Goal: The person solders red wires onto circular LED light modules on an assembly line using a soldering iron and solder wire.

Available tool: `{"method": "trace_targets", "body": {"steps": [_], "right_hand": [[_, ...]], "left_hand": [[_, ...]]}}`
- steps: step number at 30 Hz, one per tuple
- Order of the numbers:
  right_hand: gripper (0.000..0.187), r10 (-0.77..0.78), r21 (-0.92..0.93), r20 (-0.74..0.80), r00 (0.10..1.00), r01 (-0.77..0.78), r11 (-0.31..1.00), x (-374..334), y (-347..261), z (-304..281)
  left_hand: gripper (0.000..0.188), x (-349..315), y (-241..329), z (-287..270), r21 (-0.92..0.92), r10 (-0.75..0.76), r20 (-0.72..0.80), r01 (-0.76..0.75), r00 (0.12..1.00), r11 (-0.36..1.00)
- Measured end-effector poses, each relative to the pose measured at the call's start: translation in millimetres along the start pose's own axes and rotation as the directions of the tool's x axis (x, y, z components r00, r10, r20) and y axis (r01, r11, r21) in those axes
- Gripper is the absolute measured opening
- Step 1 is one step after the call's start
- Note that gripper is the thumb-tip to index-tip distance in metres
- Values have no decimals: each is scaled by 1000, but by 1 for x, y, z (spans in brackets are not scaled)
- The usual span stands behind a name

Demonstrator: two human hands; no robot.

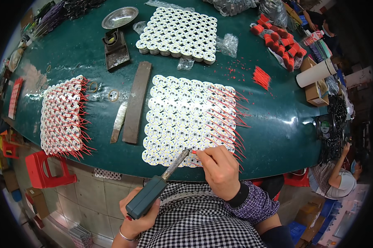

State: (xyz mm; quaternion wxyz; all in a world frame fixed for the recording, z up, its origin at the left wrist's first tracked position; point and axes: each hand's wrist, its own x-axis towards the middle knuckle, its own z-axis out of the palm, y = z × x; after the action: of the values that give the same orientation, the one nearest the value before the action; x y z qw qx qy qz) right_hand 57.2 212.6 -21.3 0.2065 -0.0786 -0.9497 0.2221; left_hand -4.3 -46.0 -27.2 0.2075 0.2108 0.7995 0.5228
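Note:
In my left hand (141, 211) is a soldering iron (147, 197) with a dark green handle, its tip down on a panel of round white LED boards (174, 111). My right hand (221, 169) pinches a short red wire (194, 152), whose end meets the iron's tip near the panel's front edge. Red wires stick out to the right from the boards on the panel's right side; those on the left side are bare. A second panel (62, 115), at the left, has red wires across its boards.
A flat metal bar (137, 103) lies left of the middle panel. Behind are stacked round boards (176, 33), a metal dish (120, 17) and a dark stand (115, 49). Loose red wires (261, 78) and red spools (283, 43) lie to the right. Another person (339, 177) sits far right.

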Motion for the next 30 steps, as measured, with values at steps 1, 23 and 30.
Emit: {"method": "trace_targets", "body": {"steps": [1,23,30], "right_hand": [[28,-2,-1,0,1000,2,1000,0,0,0],[23,-44,-22,-71,996,43,999,3,-5,-7],[24,-17,-2,-56,998,16,1000,8,6,-4]], "left_hand": [[20,1,1,0,17,21,2,-21,1000,1000],[25,-5,-6,-1,-19,10,-63,-11,998,1000],[27,-2,-7,1,-26,-43,-45,42,998,999]]}}
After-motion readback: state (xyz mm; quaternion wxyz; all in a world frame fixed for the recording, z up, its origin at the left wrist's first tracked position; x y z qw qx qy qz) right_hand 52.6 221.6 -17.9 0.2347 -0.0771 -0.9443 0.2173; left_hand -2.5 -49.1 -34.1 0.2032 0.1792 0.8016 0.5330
